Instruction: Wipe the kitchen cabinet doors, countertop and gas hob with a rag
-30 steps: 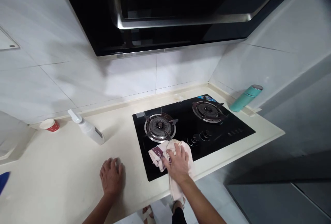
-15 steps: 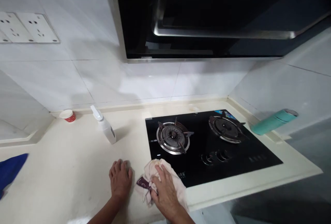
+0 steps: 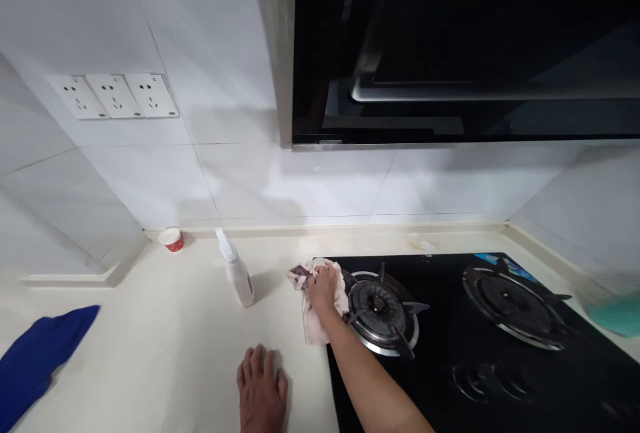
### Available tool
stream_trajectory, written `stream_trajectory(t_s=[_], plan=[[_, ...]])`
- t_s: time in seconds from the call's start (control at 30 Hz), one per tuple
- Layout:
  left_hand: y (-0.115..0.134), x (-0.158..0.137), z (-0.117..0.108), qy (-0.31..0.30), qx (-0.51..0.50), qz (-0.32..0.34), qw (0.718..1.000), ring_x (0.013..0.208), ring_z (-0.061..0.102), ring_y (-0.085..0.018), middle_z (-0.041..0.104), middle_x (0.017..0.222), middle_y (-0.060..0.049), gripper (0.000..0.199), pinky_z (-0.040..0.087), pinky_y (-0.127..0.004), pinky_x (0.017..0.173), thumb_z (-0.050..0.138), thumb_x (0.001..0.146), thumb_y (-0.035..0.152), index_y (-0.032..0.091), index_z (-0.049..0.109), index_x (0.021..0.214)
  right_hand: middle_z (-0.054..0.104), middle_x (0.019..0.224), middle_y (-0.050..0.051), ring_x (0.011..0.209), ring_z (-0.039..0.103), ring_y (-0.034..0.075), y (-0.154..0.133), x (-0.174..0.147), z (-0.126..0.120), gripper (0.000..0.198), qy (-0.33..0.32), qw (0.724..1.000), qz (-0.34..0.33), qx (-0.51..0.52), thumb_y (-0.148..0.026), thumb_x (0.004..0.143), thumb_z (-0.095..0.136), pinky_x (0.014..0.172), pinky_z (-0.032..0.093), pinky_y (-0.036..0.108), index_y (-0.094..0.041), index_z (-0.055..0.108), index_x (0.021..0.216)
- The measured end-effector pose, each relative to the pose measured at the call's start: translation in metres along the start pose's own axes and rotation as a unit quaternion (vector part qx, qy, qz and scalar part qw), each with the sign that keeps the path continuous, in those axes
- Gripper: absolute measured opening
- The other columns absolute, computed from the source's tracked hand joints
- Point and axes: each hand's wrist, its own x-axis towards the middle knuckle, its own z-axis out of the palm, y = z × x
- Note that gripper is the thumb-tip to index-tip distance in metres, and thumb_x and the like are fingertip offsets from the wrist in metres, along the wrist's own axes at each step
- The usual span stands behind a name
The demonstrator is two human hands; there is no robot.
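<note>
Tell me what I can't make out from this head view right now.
All in the head view:
Right hand: its palm, hidden by its own back.
Cloth: its underside and the surface beneath, hidden by the cloth itself.
Blue fabric: full shape, cut off by the left edge.
Teal item: full shape, cut off by the right edge.
Knobs: markings, too dark and blurred.

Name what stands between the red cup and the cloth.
In the head view, the white spray bottle stands between the red cup and the cloth.
</note>
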Motion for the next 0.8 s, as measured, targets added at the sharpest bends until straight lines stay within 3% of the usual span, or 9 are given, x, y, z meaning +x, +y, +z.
stream_trajectory(t_s=[0.17, 0.3, 0.4, 0.57, 0.8], plan=[[0.000, 0.001, 0.001, -0.052, -0.013, -0.019, 0.998, 0.143, 0.040, -0.034, 0.056, 0.146, -0.014, 0.043, 0.031, -0.054, 0.119, 0.046, 0.091, 0.026, 0.021, 0.067, 0.128, 0.049, 0.136, 0.015, 0.132, 0.040, 0.032, 0.001, 0.055, -0.006, 0.032, -0.046, 0.997, 0.044, -0.051, -0.035, 0.087, 0.062, 0.111, 0.032, 0.055, -0.013, 0.062, 0.111], [-0.001, 0.002, -0.001, -0.066, -0.017, -0.020, 0.997, 0.143, 0.040, -0.036, 0.056, 0.146, -0.015, 0.044, 0.032, -0.055, 0.118, 0.045, 0.092, 0.027, 0.019, 0.066, 0.130, 0.037, 0.149, 0.023, 0.141, 0.028, 0.044, -0.005, 0.051, -0.015, 0.043, -0.083, 0.993, 0.032, -0.077, -0.032, 0.083, 0.063, 0.111, 0.024, 0.063, -0.010, 0.062, 0.119], [0.001, 0.003, -0.005, -0.053, -0.011, -0.016, 0.998, 0.143, 0.040, -0.036, 0.055, 0.145, -0.015, 0.044, 0.032, -0.054, 0.119, 0.043, 0.093, 0.025, 0.018, 0.065, 0.130, 0.031, 0.157, 0.022, 0.147, 0.020, 0.046, -0.015, 0.014, -0.019, 0.043, -0.106, 0.990, 0.000, -0.088, -0.025, 0.079, 0.068, 0.116, 0.020, 0.064, -0.013, 0.063, 0.120], [0.003, 0.006, -0.009, -0.035, -0.014, -0.011, 0.999, 0.141, 0.040, -0.036, 0.055, 0.143, -0.016, 0.042, 0.033, -0.054, 0.117, 0.043, 0.094, 0.024, 0.016, 0.065, 0.129, 0.039, 0.156, 0.014, 0.150, 0.023, 0.037, -0.022, -0.077, -0.039, 0.033, -0.145, 0.984, -0.073, -0.076, -0.019, 0.079, 0.065, 0.121, 0.023, 0.056, -0.018, 0.066, 0.112], [-0.019, 0.012, -0.005, 0.014, -0.120, 0.010, 0.993, 0.135, 0.045, -0.030, 0.057, 0.135, -0.013, 0.038, 0.038, -0.053, 0.115, 0.041, 0.096, 0.032, 0.020, 0.064, 0.123, 0.038, 0.159, 0.008, 0.153, 0.024, 0.031, 0.024, -0.201, -0.113, 0.039, -0.144, 0.968, -0.200, -0.051, -0.013, 0.076, 0.059, 0.123, 0.029, 0.054, -0.022, 0.065, 0.113]])
